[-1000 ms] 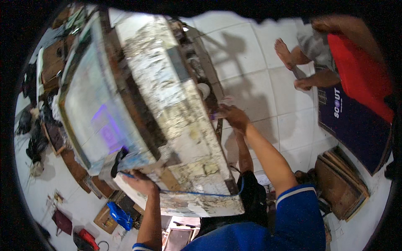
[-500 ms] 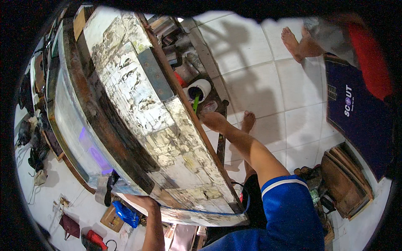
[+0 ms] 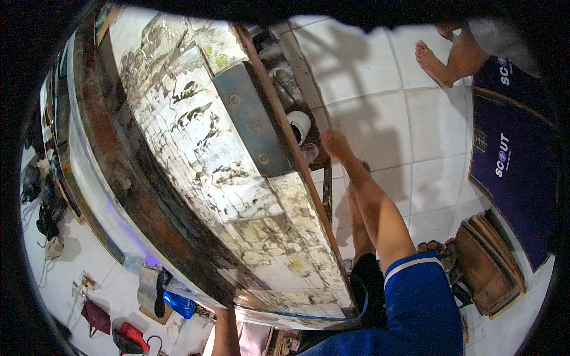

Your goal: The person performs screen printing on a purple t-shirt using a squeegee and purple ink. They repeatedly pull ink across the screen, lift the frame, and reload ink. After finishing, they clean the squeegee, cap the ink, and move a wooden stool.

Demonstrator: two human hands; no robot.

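Observation:
A worn bench top (image 3: 196, 148) with a peeling, cracked white surface fills the middle, and a grey metal plate (image 3: 252, 118) with screws is fixed along its right side. My left hand (image 3: 225, 311) is at the near left edge of the bench; its fingers are hidden there. Beyond the bench's right edge, my right hand (image 3: 335, 147) is held with fingers curled in, a small reddish spot at the fingertips. What it holds, if anything, is too small to name. Close by are a white cup (image 3: 301, 123) with a dark opening and a clear plastic container (image 3: 310, 152).
Another person's bare foot (image 3: 433, 64) stands on the white tiles beside a dark blue panel (image 3: 504, 166). A stack of brown boards (image 3: 487, 267) leans at the right. Lower left lie a blue plastic bag (image 3: 179, 304) and a maroon pouch (image 3: 96, 317).
My right hand has moved right, away from the white cup. The green stick that stood in the cup no longer shows. The view has shifted, and the other person's leg has moved.

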